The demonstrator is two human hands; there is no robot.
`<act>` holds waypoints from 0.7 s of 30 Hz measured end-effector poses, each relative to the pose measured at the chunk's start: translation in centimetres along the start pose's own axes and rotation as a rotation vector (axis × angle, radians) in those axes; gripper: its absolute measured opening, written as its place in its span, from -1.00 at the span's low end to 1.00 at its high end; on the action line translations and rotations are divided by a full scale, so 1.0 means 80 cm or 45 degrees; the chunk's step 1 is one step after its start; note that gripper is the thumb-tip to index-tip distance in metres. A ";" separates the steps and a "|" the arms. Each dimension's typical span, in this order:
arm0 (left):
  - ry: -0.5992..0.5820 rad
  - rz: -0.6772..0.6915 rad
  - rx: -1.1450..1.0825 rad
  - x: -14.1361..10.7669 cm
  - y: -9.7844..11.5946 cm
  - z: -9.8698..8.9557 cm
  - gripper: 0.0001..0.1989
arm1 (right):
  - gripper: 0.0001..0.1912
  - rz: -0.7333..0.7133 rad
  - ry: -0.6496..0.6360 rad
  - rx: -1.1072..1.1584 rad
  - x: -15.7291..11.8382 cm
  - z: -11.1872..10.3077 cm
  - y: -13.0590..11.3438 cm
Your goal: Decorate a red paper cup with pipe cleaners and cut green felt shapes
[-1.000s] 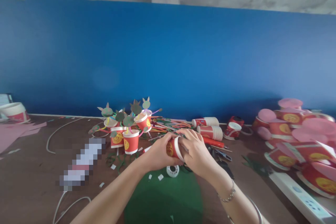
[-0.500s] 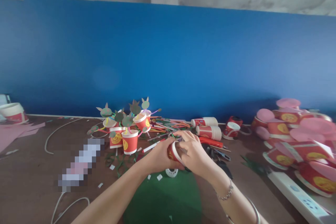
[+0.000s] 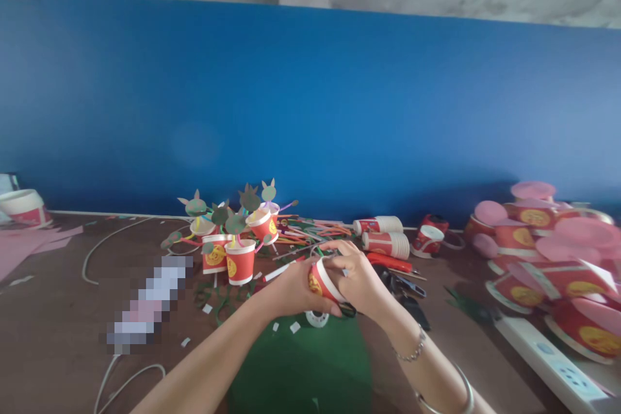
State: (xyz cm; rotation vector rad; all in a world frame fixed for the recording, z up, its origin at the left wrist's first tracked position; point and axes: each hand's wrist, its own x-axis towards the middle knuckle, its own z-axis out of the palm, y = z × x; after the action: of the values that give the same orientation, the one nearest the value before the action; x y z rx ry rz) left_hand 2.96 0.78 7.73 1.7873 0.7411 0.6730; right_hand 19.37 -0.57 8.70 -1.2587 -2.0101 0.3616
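A red paper cup [image 3: 324, 281] with a white rim and a yellow print is tilted on its side between my hands, its mouth toward the right. My left hand [image 3: 291, 284] wraps round the cup's side from the left, thumb below. With bent fingers, my right hand [image 3: 356, 275] grips the cup at its mouth; some fingertips are hidden by the rim. A tiny white piece shows by the right fingers, too small to name. Just below the cup lie a white tape roll [image 3: 317, 319] and a black loop-shaped handle [image 3: 348, 310], above a green round sheet [image 3: 301, 369].
Paper cups with animal-head figures [image 3: 240, 262] stand at left. Behind my hands are colourful sticks [image 3: 320, 231] and a marker [image 3: 281, 270]. Stacked cups [image 3: 385, 244] lie right of them. Pink-decorated cups [image 3: 521, 239] and a power strip [image 3: 548, 362] sit at far right.
The cup has turned slightly in my hands, so more of its yellow print and side shows. My right hand has shifted a little, with its fingers bent at the rim.
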 end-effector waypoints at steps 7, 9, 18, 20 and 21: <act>-0.034 -0.055 0.157 -0.004 0.003 -0.002 -0.28 | -0.65 -0.144 -0.183 -0.011 -0.001 -0.005 -0.003; -0.046 -0.015 0.179 -0.005 0.007 -0.004 -0.31 | -0.60 -0.147 -0.246 -0.027 -0.002 -0.007 -0.007; -0.053 -0.025 0.201 -0.006 0.015 -0.011 -0.38 | -0.68 -0.087 -0.246 0.104 0.000 -0.006 -0.016; -0.046 -0.019 0.196 -0.006 0.013 -0.012 -0.40 | -0.69 -0.044 -0.236 0.150 0.000 -0.005 -0.017; -0.047 -0.014 0.193 -0.006 0.013 -0.012 -0.41 | -0.70 -0.022 -0.228 0.151 0.000 -0.004 -0.018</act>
State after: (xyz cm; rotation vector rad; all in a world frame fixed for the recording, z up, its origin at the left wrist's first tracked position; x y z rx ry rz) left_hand 2.11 0.76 8.93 1.9270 0.7944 0.5877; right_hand 18.64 -1.33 9.77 -1.1696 -2.1134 0.5951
